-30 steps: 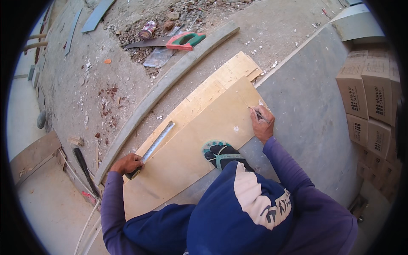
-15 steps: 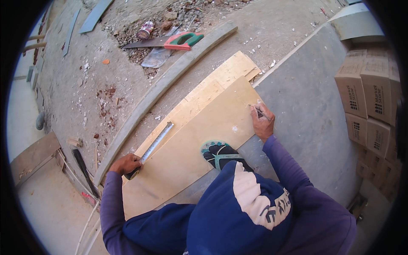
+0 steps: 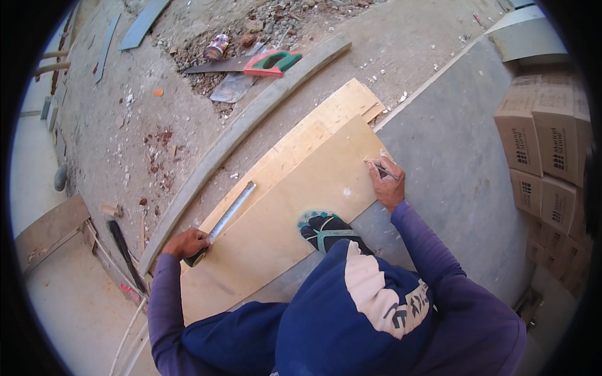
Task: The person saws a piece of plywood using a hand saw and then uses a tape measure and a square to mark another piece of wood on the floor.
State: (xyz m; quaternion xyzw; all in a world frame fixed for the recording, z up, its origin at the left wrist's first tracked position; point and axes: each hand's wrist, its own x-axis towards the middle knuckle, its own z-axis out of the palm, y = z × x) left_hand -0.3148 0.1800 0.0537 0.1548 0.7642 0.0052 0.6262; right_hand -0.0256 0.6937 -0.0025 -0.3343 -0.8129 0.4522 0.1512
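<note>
My left hand (image 3: pixel 187 243) is closed around a tape measure (image 3: pixel 232 212), whose short length of blade stretches up and right across the board. Pinched in the fingers of my right hand (image 3: pixel 389 187) is a thin dark pencil-like marker (image 3: pixel 384 170). Its tip is at the surface of a plywood board (image 3: pixel 282 219), near the far right corner; any mark there is too small to tell. Another pale wooden piece (image 3: pixel 313 130) with a curved edge lies partly under this board. My sandalled foot (image 3: pixel 326 230) presses on the board's near edge.
A curved grey strip (image 3: pixel 244 128) runs beyond the boards. Past it, a handsaw (image 3: pixel 251 64) with a red and green handle rests on rubble beside a plastic bag (image 3: pixel 233 88). Cardboard boxes (image 3: pixel 520 141) are stacked at the right. Grey boards (image 3: pixel 143 24) lie far left.
My right hand has shifted slightly and tilted over the board's corner, with the pencil-like marker still in it. The left hand and tape measure have stayed in place.
</note>
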